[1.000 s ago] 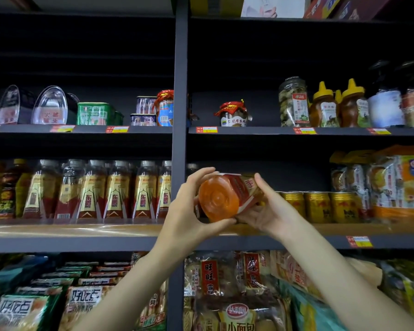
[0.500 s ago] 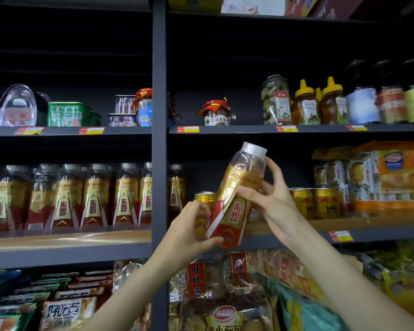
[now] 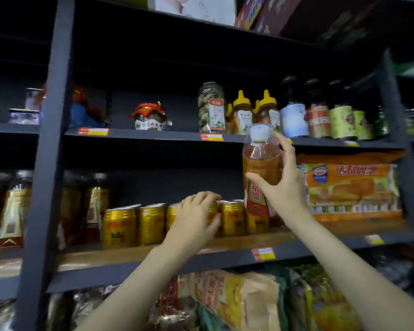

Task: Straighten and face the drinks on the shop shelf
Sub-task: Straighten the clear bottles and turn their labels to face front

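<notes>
Right hand (image 3: 281,185) grips a tea bottle (image 3: 261,173) round its middle, thumb across the label and fingers wrapped behind. The bottle stands upright, white cap up, raised above the right end of a row of gold cans (image 3: 151,223); whether its base touches the shelf (image 3: 134,255) cannot be told. Left hand (image 3: 196,218) rests on one gold can near the middle of the row, fingers curled over its top and thumb against its side. Further tea bottles (image 3: 12,211) stand left of the upright post (image 3: 46,163). An orange cake pack (image 3: 351,185) lies just right of the held bottle.
</notes>
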